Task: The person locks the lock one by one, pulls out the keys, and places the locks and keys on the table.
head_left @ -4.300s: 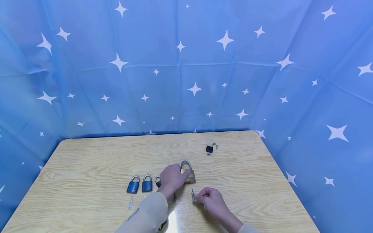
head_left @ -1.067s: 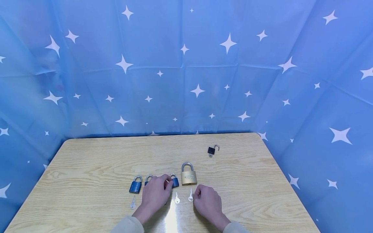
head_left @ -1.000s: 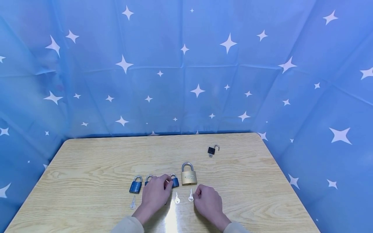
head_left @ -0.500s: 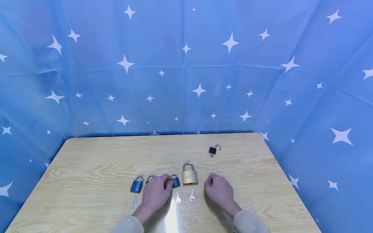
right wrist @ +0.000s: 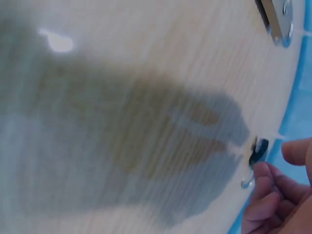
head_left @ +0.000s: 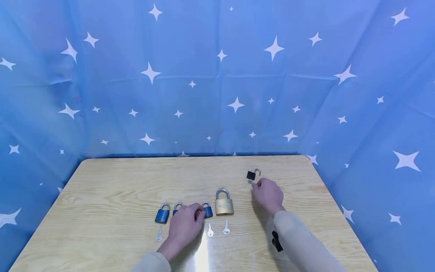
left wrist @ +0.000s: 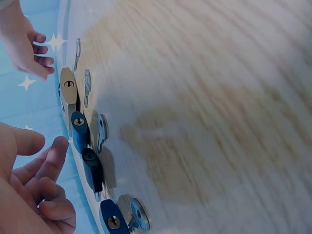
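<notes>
Over the row of blue padlocks rests my left hand (head_left: 185, 226), fingers loosely bent; in the left wrist view its thumb and forefinger stand apart, holding nothing. The hand hides part of the row in the head view, where a blue padlock (head_left: 162, 215) shows at the left end and another (head_left: 207, 211) right of the fingers. My right hand (head_left: 269, 194) reaches near a small black padlock (head_left: 251, 175), whose shackle is swung open and which has a key (head_left: 250, 181) at its base. In the right wrist view, its thumb and forefinger are apart, gripping nothing visible.
A large brass padlock (head_left: 224, 206) with its shackle down lies between the hands. Keys lie in front of the padlocks, among them one key (head_left: 226, 227) below the brass padlock and another (head_left: 158, 234) at far left. The wooden table (head_left: 129, 181) ends at a blue star-printed curtain (head_left: 190, 113).
My right hand has put the key down below the brass padlock and moved right and away, towards the black padlock. My left hand has left the brass padlock and gone left over the blue padlocks.
</notes>
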Available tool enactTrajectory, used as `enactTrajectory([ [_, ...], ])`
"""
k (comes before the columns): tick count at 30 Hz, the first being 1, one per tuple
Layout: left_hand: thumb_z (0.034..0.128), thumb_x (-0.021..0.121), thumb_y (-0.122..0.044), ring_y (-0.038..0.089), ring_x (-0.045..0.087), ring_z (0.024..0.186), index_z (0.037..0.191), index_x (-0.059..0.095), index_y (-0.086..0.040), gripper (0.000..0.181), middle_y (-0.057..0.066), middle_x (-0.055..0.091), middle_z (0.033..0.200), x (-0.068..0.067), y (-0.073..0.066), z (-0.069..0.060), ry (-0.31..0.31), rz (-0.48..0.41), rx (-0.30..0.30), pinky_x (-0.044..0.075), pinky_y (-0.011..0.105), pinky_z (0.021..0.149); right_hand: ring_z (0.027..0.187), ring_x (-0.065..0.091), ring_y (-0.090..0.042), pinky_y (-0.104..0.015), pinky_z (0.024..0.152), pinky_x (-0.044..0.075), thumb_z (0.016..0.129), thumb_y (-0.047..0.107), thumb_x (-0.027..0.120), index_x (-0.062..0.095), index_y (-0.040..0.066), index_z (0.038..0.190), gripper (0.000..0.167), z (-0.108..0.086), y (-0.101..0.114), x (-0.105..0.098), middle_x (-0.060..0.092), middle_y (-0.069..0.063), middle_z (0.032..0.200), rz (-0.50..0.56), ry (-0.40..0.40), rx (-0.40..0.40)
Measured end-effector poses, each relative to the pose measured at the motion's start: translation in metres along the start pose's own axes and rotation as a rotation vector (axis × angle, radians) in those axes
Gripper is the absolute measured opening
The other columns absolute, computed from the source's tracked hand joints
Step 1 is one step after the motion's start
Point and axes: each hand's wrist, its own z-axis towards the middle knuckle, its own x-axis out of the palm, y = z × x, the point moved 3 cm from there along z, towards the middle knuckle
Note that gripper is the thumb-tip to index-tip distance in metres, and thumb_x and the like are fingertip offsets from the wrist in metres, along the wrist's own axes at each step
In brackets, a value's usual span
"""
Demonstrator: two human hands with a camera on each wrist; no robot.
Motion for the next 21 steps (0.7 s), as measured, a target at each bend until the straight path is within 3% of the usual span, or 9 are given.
enactTrajectory([
  [4,0.0900,0.066,-0.029,0.003,0.045,0.065,0.093,0.072,-0.025,0.008,-0.017,0.058,0.071,0.000,0.000,0.000,-0.001,-0.011,-0.006,0.035,0.021,0.055,0.056,0.051,-0.017,-0.030,0.050,0.037,0.096,0.039,0.055,0.064,0.012,0.083,0.031,0.016,0.001,-0.003,0.060,-0.001,0.067,-0.008,0.012,0.017],
  [10,0.0902,0.066,-0.030,0.003,0.046,0.066,0.095,0.072,-0.025,0.009,-0.017,0.058,0.071,-0.002,-0.002,0.001,0.004,-0.018,0.001,0.035,0.021,0.056,0.048,0.032,-0.015,-0.029,0.046,0.026,0.097,0.040,0.053,0.044,0.013,0.066,0.042,0.033,0.000,-0.004,0.033,0.003,0.053,-0.035,0.018,0.046],
  [17,0.0906,0.065,-0.031,0.003,0.048,0.068,0.092,0.071,-0.026,0.008,-0.018,0.061,0.072,-0.001,-0.004,0.004,-0.001,-0.027,0.000,0.037,0.022,0.058,0.053,0.051,-0.020,-0.032,0.047,0.037,0.095,0.045,0.055,0.053,0.014,0.064,0.044,0.050,0.005,0.006,0.052,-0.002,0.055,-0.089,0.000,0.067],
  [21,0.0901,0.065,-0.030,0.002,0.048,0.068,0.092,0.071,-0.026,0.008,-0.018,0.061,0.072,-0.001,-0.003,0.004,-0.008,-0.029,-0.002,0.036,0.021,0.057,0.054,0.052,-0.022,-0.033,0.048,0.038,0.093,0.051,0.057,0.051,0.012,0.064,0.048,0.057,0.008,0.012,0.053,-0.004,0.057,-0.109,-0.007,0.083],
])
